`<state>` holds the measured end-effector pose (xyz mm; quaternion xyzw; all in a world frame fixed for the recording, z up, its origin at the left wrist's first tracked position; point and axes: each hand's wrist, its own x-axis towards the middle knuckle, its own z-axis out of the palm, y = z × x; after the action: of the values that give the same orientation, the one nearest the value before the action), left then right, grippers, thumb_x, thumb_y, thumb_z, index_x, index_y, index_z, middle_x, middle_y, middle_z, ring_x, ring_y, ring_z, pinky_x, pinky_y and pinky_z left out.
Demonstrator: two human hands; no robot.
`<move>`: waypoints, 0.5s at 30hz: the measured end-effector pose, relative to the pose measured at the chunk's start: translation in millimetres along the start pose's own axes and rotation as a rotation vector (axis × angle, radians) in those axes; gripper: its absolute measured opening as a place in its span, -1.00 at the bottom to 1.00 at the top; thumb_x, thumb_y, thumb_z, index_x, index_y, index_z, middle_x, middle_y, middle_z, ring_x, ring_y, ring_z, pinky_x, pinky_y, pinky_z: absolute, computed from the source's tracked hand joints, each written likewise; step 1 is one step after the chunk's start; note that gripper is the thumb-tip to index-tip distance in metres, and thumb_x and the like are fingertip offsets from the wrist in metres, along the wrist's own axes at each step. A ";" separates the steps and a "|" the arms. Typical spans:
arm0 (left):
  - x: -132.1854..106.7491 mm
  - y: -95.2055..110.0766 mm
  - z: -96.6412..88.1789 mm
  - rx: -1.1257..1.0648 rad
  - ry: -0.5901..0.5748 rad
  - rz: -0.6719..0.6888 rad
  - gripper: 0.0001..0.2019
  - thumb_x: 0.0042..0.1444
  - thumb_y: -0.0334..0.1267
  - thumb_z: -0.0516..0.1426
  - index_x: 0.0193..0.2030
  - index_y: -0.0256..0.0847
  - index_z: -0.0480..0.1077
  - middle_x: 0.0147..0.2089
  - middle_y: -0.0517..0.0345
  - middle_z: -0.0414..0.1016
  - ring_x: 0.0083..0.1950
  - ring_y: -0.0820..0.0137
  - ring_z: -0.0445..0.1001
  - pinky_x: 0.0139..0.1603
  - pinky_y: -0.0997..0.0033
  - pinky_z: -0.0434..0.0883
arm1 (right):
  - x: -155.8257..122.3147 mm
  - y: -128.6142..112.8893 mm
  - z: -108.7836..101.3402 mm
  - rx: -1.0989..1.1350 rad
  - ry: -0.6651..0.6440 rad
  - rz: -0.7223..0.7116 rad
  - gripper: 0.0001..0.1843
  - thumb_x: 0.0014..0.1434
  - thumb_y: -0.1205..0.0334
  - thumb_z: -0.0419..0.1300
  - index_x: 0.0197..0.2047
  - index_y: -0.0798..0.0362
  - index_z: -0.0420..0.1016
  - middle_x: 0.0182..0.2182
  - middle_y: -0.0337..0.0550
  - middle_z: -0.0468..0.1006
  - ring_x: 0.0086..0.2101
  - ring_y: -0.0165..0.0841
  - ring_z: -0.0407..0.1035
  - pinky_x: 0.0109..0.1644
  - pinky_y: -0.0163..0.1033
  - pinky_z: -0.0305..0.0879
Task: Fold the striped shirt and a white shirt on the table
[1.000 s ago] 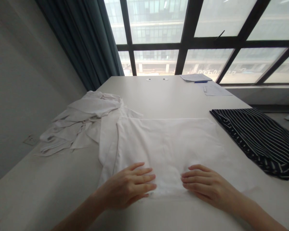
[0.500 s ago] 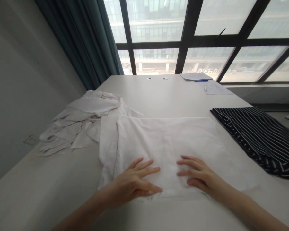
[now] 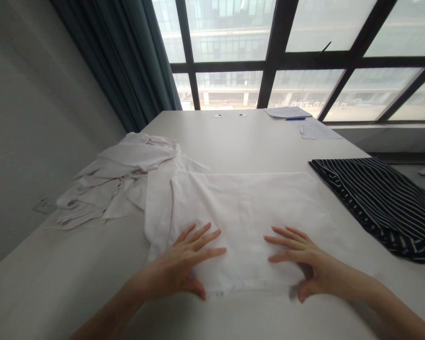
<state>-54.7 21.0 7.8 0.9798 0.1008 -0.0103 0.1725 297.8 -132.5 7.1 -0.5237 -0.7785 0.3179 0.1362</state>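
Note:
A white cloth garment (image 3: 244, 203) lies spread on the table in front of me, its near edge running between my thumbs. My left hand (image 3: 187, 264) rests on its lower left part with the fingers spread and the thumb out by the near edge. On the lower right part, my right hand (image 3: 301, 259) has its fingers apart and its thumb stretched down past the edge. Neither hand grips the cloth. To the left, a crumpled pile of white fabric (image 3: 127, 165) adjoins the garment; whether the two are joined I cannot tell.
Folded black-and-white striped fabric (image 3: 382, 203) lies at the right side of the white table (image 3: 226, 141). Papers (image 3: 286, 112) and a blue pen (image 3: 295, 119) sit at the far right corner. A dark curtain (image 3: 127, 61) hangs at the back left, beside the windows.
My hands have moved apart, the left one leftward and the right one slightly rightward. Both thumbs have opened away from the fingers. The white garment stays nearly where it was.

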 end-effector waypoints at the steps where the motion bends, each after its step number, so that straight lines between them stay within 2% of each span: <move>1: -1.4 -5.2 1.7 0.022 0.026 -0.011 -0.20 0.04 0.26 0.17 0.39 0.11 0.10 0.48 0.06 -0.01 0.49 0.05 -0.13 0.42 -0.13 -0.14 | -0.5 0.3 -3.2 0.041 0.045 0.014 -0.46 0.08 -0.20 0.27 0.12 -0.29 0.49 0.23 -0.17 0.39 0.31 -0.06 0.05 0.36 0.21 -0.10; 2: -2.7 -10.6 3.3 0.051 0.064 -0.033 -0.26 0.08 0.23 0.16 0.37 0.11 0.13 0.47 0.05 0.03 0.49 0.05 -0.11 0.42 -0.14 -0.14 | -1.4 2.4 -6.3 0.066 0.126 0.050 -0.56 0.17 -0.14 0.21 0.09 -0.24 0.52 0.16 -0.15 0.46 0.27 -0.11 0.15 0.34 0.15 -0.01; 4: -5.0 -21.1 4.7 0.114 0.191 -0.120 -0.49 0.26 0.05 0.09 0.32 0.07 0.22 0.42 0.05 0.14 0.46 0.10 0.01 0.41 -0.12 -0.08 | -4.4 12.5 -11.6 0.036 0.376 0.172 -0.63 0.28 -0.06 0.09 0.03 -0.14 0.55 0.06 -0.09 0.54 0.14 -0.16 0.33 0.26 0.06 0.18; 6: -7.3 -30.5 2.9 0.155 0.376 -0.257 -0.64 0.34 -0.13 0.00 0.23 -0.05 0.32 0.33 -0.02 0.29 0.36 0.15 0.20 0.36 -0.06 0.08 | -9.2 30.0 -16.3 -0.086 0.637 0.310 -0.61 0.27 -0.06 0.05 -0.03 -0.07 0.55 -0.01 -0.02 0.55 0.03 -0.14 0.40 0.17 0.03 0.28; 8: -9.9 -37.6 -2.1 0.150 0.554 -0.409 -0.69 0.32 -0.18 -0.02 0.11 -0.17 0.39 0.15 -0.08 0.44 0.20 0.17 0.38 0.25 0.03 0.27 | -15.1 51.0 -20.5 -0.223 0.796 0.417 -0.58 0.21 -0.10 0.05 -0.09 -0.01 0.55 -0.11 0.04 0.54 -0.07 -0.10 0.43 0.10 0.06 0.32; 10: -12.6 -41.9 -8.7 0.095 0.658 -0.565 -0.70 0.25 -0.15 0.00 0.01 -0.22 0.41 -0.06 -0.04 0.51 -0.02 0.19 0.48 0.08 0.11 0.42 | -20.6 69.4 -24.2 -0.299 0.872 0.507 -0.53 0.16 -0.13 0.02 -0.13 0.05 0.52 -0.20 0.08 0.50 -0.21 -0.10 0.44 0.01 0.08 0.36; 12: -14.5 -43.7 -14.5 -0.026 0.687 -0.714 -0.71 0.17 -0.13 0.03 -0.06 -0.20 0.42 -0.23 0.05 0.51 -0.23 0.26 0.50 -0.13 0.21 0.51 | -24.5 80.4 -27.0 -0.293 0.907 0.579 -0.51 0.12 -0.13 0.01 -0.13 0.09 0.47 -0.24 0.09 0.47 -0.34 -0.16 0.43 -0.13 0.04 0.40; 15: -14.8 -43.9 -19.3 -0.359 0.693 -0.870 -0.70 0.06 -0.08 0.07 -0.12 -0.18 0.40 -0.27 0.11 0.50 -0.38 0.35 0.48 -0.44 0.37 0.50 | -27.1 82.4 -30.2 -0.227 0.904 0.652 -0.49 0.07 -0.09 0.04 -0.04 0.08 0.42 -0.26 0.05 0.50 -0.45 -0.22 0.41 -0.28 -0.05 0.39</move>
<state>-78.3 65.1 12.0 0.7499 0.5445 0.2584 0.2728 385.5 -125.8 -19.2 -0.8324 -0.4701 0.0018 0.2935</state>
